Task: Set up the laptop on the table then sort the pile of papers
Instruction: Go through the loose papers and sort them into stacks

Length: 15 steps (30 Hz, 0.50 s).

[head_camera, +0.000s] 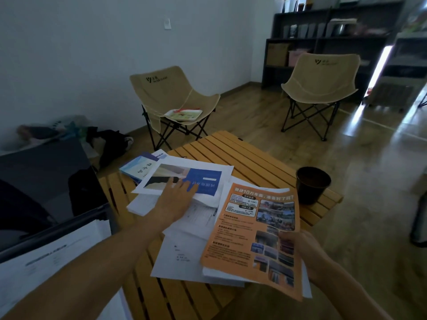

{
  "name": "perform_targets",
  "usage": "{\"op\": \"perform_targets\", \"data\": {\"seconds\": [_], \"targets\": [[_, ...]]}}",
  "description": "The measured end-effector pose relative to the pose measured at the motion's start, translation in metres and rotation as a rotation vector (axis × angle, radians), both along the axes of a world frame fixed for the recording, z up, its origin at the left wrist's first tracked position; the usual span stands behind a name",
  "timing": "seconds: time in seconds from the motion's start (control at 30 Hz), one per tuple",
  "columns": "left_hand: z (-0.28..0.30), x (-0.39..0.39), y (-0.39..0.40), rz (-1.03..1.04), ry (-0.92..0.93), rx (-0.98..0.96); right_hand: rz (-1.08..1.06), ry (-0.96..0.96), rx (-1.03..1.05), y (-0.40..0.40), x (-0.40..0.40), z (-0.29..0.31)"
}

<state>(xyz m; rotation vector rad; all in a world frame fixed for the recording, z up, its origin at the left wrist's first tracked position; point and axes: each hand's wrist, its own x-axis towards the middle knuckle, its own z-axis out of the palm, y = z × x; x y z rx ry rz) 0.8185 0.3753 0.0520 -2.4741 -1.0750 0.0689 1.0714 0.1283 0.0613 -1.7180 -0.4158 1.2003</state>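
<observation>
A loose pile of papers (184, 227) lies spread over the wooden slat table (249, 158). My left hand (175, 195) reaches across it with straight fingers resting on a white sheet with a blue panel (203, 181). My right hand (300, 248) pinches the right edge of an orange flyer (249, 232) with photos, held with white sheets under it just above the pile. The open laptop (46, 188) stands at the left, its dark screen facing me, with white papers (53, 262) lying over its base.
A dark cup (313, 184) stands on the table's right edge. A blue booklet (138, 168) lies at the pile's far left. Two beige folding chairs (175, 100) (320, 88) stand beyond the table, one holding a tray (183, 113). Dark shelves (323, 42) line the back wall.
</observation>
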Motion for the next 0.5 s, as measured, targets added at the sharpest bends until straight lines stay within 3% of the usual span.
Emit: {"op": "perform_targets", "data": {"seconds": [0.1,0.2,0.3,0.5], "targets": [[0.003,0.011,-0.004,-0.116,-0.017,-0.154,0.013,-0.048,-0.009,0.001,-0.005,0.004],[0.009,0.033,-0.018,-0.146,-0.066,-0.334,0.070,-0.224,-0.035,0.005,-0.008,0.000],[0.012,0.052,-0.028,-0.216,-0.073,-0.354,0.090,-0.238,-0.027,0.007,-0.011,-0.001],[0.024,0.067,-0.025,-0.122,0.021,-0.424,0.057,-0.197,0.000,0.004,-0.009,0.001]]}}
